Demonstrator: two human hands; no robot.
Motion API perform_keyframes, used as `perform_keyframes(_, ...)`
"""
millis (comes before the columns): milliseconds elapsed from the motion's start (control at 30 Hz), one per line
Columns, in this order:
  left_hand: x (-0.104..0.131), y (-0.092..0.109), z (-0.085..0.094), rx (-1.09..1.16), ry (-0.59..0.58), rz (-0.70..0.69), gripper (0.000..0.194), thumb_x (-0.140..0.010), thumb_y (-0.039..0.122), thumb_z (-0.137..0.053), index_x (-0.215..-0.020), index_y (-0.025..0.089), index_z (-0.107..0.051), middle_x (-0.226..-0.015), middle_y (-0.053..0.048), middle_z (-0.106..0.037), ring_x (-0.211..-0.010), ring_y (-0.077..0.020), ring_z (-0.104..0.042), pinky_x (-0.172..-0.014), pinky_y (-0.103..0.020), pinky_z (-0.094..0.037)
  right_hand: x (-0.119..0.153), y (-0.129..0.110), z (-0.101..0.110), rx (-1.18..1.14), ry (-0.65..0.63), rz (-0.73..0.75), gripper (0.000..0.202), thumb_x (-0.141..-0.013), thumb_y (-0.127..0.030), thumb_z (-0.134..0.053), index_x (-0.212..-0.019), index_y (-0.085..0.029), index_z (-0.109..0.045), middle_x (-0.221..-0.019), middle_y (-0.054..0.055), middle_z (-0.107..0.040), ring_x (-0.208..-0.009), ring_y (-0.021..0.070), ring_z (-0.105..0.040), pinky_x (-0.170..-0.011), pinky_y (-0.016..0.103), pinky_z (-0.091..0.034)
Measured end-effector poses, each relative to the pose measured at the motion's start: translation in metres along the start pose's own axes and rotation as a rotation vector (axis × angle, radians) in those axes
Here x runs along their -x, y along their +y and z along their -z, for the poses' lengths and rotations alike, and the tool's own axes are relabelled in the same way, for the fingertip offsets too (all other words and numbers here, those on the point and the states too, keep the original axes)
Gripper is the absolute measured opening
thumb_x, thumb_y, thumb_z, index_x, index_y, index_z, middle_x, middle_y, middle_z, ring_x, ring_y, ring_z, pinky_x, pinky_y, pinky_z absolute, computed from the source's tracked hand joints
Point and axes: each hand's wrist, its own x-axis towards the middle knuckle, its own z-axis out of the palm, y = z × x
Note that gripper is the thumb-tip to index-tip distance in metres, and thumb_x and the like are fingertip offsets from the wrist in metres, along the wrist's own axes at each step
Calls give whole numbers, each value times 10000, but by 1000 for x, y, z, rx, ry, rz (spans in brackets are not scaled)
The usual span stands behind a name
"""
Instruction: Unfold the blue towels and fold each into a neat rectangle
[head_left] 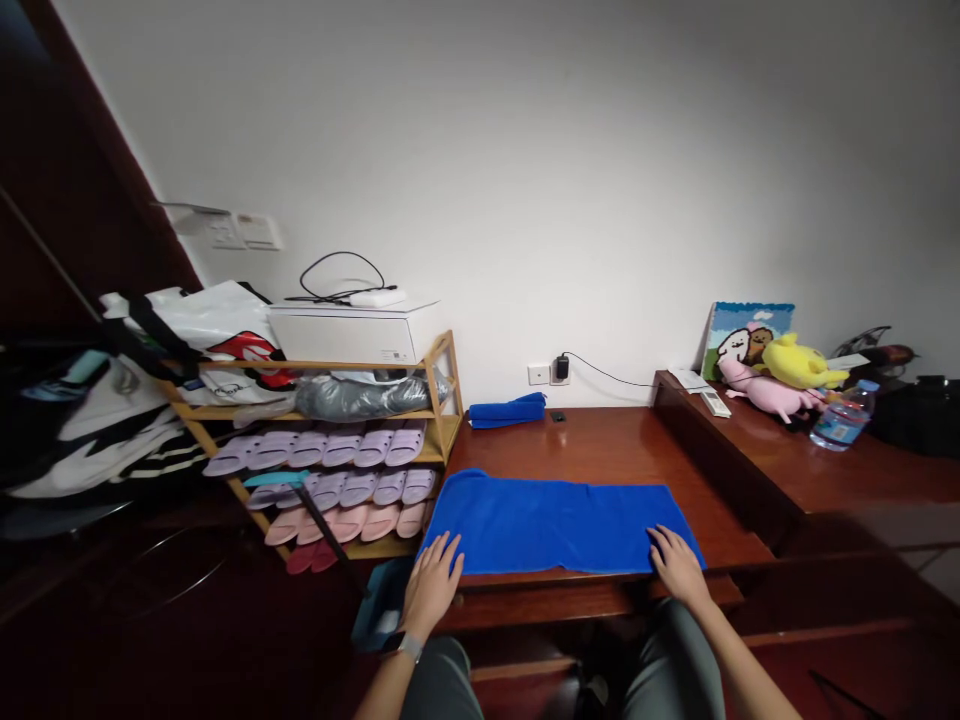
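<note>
A blue towel lies spread out along the front of the brown wooden desk, slightly wrinkled. My left hand rests at its front left corner, fingers stretched and a little apart. On the front right corner lies my right hand, also flat with fingers extended. Both palms face down and neither hand grips the cloth. Behind, near the wall, sits a second blue cloth, folded into a narrow bundle.
To the left, a wooden rack holds several slippers, a white box and bags. A raised desk at right carries plush toys, a remote and a water bottle. A black charger is plugged into the wall.
</note>
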Motion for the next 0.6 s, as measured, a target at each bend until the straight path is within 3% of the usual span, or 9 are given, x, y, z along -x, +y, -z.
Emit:
perform_keyframes(167, 18, 5, 20, -63, -20, -2, 478, -1040, 460, -501, -1411, 263, -731, -1468, -136, -717, -1362, -363, -664, -1163, -559, -534, 13, 8, 3, -10, -7, 27, 579, -1015, -464, -371, -1382, -191, -726, -1476, 159, -684, -1376, 330, -636, -1202, 523, -489)
perform_keyframes(267, 34, -5, 28, -18, -71, -91, 537, -962, 502, -655, -1471, 332, -682, -1571, -75, -650, -1430, -351, -618, -1192, -543, -526, 36, 22, 6, -50, -44, 161, 587, -969, -556, -526, -1452, -265, -691, -1566, 115, -630, -1435, 336, -599, -1221, 514, -481)
perform_keyframes(333, 46, -19, 30, 11, -72, -157, 560, -943, 442, -679, -1498, 367, -652, -1598, -34, -629, -1443, -319, -613, -1194, -505, -537, 54, 36, 6, -75, -56, 241, 614, -927, -552, -603, -1491, -319, -665, -1591, 83, -616, -1451, 345, -589, -1213, 517, -495)
perform_keyframes(467, 57, -45, 39, 47, 5, -196, 431, -1014, 244, -481, -1290, 359, -791, -1335, -5, -803, -1219, -232, -761, -1078, -385, -626, 70, 66, 15, -126, -6, 190, 476, -987, -436, -474, -1359, -355, -759, -1423, 67, -745, -1284, 326, -722, -1082, 488, -607)
perform_keyframes(533, 54, -51, 47, 64, 23, -195, 430, -1019, 233, -450, -1201, 338, -825, -1199, -16, -846, -1101, -224, -799, -1000, -359, -656, 66, 75, 24, -131, -7, 152, 450, -990, -420, -450, -1267, -359, -799, -1300, 65, -802, -1170, 317, -776, -1005, 464, -646)
perform_keyframes(600, 47, -51, 55, 77, 42, -170, 415, -1025, 255, -451, -1190, 318, -826, -1154, -33, -854, -1055, -231, -809, -953, -358, -666, 58, 75, 32, -109, -24, 175, 434, -961, -431, -503, -1276, -354, -792, -1318, 68, -793, -1184, 316, -768, -1012, 447, -640)
